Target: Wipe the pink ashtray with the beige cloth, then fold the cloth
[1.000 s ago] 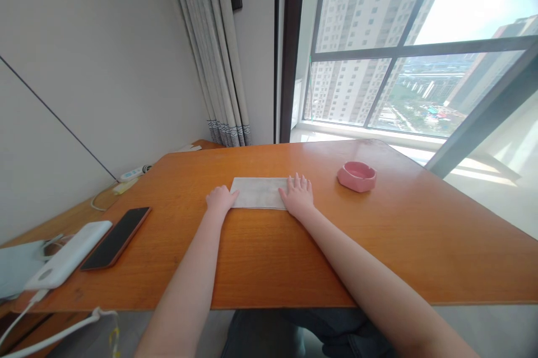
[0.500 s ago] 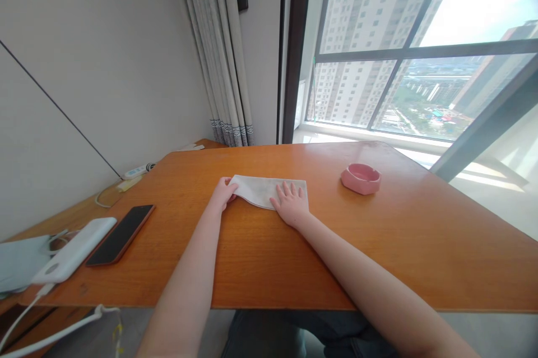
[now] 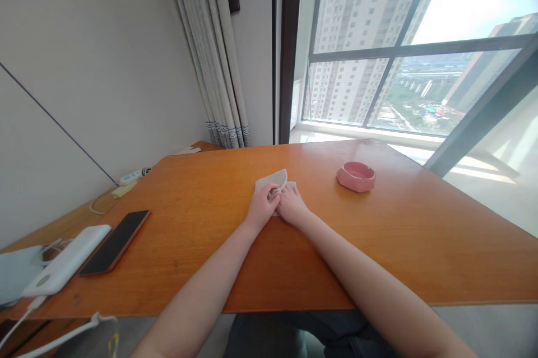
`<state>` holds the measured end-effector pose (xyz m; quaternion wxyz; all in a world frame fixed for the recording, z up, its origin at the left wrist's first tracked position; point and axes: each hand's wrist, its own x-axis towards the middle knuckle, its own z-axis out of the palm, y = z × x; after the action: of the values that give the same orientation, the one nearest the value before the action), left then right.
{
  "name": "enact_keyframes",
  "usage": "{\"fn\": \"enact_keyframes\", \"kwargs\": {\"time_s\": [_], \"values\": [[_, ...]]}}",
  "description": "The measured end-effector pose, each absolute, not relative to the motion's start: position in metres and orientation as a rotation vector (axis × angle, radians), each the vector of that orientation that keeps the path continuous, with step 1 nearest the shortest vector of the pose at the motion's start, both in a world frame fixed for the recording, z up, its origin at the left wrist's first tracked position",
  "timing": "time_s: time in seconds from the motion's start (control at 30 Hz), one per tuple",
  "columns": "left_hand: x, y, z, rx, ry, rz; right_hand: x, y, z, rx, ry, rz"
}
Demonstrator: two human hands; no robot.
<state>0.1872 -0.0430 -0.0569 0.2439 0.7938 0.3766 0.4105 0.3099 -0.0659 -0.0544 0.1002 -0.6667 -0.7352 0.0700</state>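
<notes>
A small whitish cloth lies on the wooden table in front of me, its left part lifted and curled over toward the right. My left hand pinches the raised edge between thumb and fingers. Close against it, my right hand rests on the right part of the cloth with its fingers curled down and drawn together. The two hands touch or nearly touch, and they cover much of the cloth's front side.
To the right on the table stands a pink octagonal ashtray. A dark phone lies at the left beside a white power bank with a cable. Farther back are a power strip and a curtain.
My left hand has moved right, bringing the cloth's left edge over toward my right hand. The right hand has gone from spread flat to curled fingers. The view has shifted slightly.
</notes>
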Motion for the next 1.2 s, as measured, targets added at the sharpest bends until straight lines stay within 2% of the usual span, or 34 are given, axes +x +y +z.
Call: {"fn": "enact_keyframes", "kwargs": {"time_s": [0.23, 0.37, 0.53, 1.07, 1.2], "values": [[0.192, -0.043, -0.064, 2.404, 0.915, 1.077, 0.379, -0.045, -0.05, -2.079, -1.857, 0.311], [0.203, -0.043, -0.069, 2.521, 0.822, 1.043, 0.388, -0.035, -0.065, -2.033, -1.768, 0.455], [0.213, -0.046, -0.067, 2.492, 0.834, 1.172, 0.389, -0.033, -0.068, -1.987, -1.769, 0.479], [0.216, -0.056, -0.067, 2.638, 0.618, 0.885, 0.382, -0.04, -0.06, -2.054, -1.652, 0.363], [0.208, -0.054, -0.056, 2.637, 0.649, 1.004, 0.377, -0.044, -0.057, -2.068, -1.521, 0.194]]}}
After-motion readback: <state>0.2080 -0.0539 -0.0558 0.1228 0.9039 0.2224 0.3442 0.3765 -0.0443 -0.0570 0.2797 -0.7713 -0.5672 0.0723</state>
